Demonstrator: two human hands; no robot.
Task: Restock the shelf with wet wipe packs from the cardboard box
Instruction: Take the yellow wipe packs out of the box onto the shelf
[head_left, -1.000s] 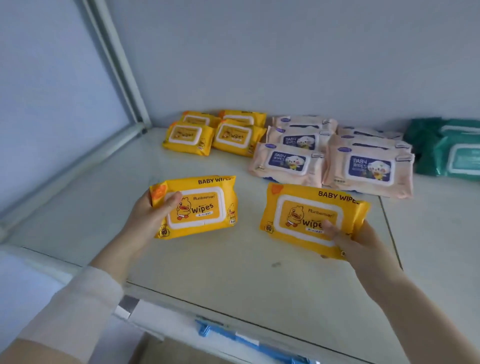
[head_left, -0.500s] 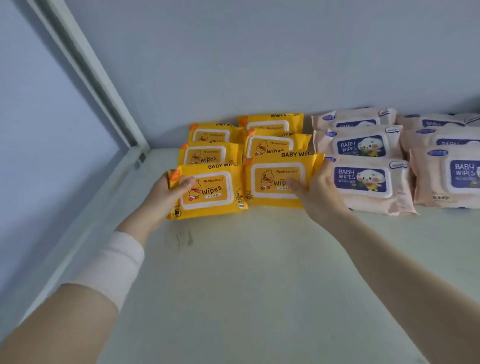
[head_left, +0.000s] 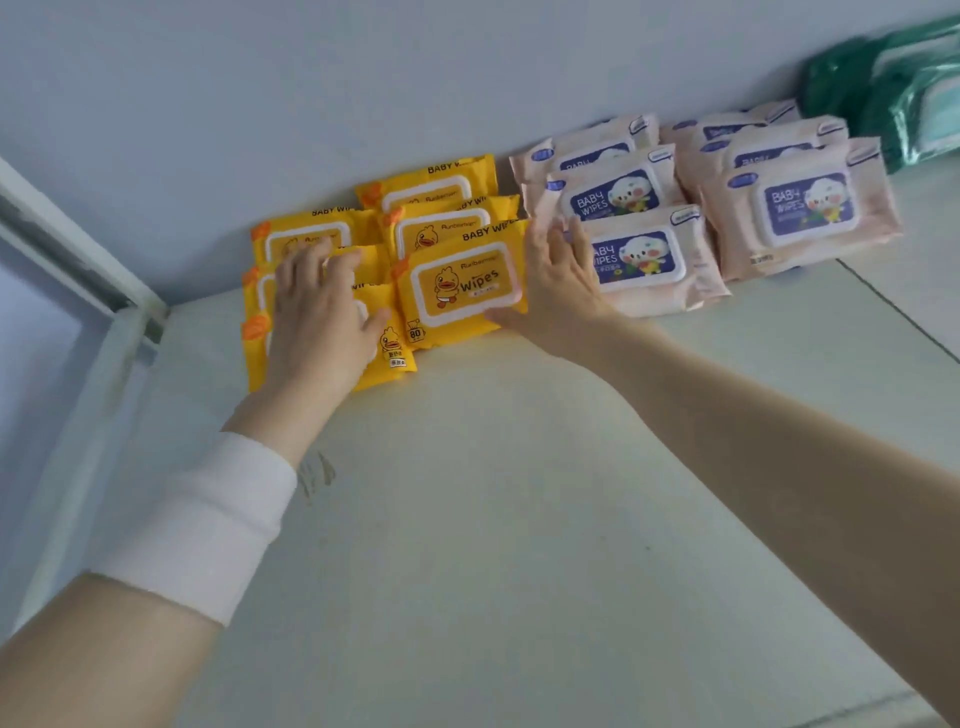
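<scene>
1. While both forearms are stretched over the flat white shelf board (head_left: 493, 545), a white cloth wristband (head_left: 202, 525) is seen on the left one; the cardboard box is not in view.
2. The left hand (head_left: 317, 317) is laid flat, fingers spread wide, on the front-left yellow plastic wipe pack (head_left: 389, 353), apparently so that it is pressed down into its column.
3. The right hand (head_left: 558, 291) is set against the end of the front-right yellow plastic wipe pack (head_left: 462, 286), fingers straight and thumb along its front edge, probably so that it is squared up just beside the pink rows.
4. Behind these, the rear yellow packs (head_left: 431, 195) are overlapped towards the wall, so that each label is shown.
5. Further right, pink soft wipe packs (head_left: 800, 208) are ranked likewise, and green wrapped packs (head_left: 893, 98) are stacked farthest off.
</scene>
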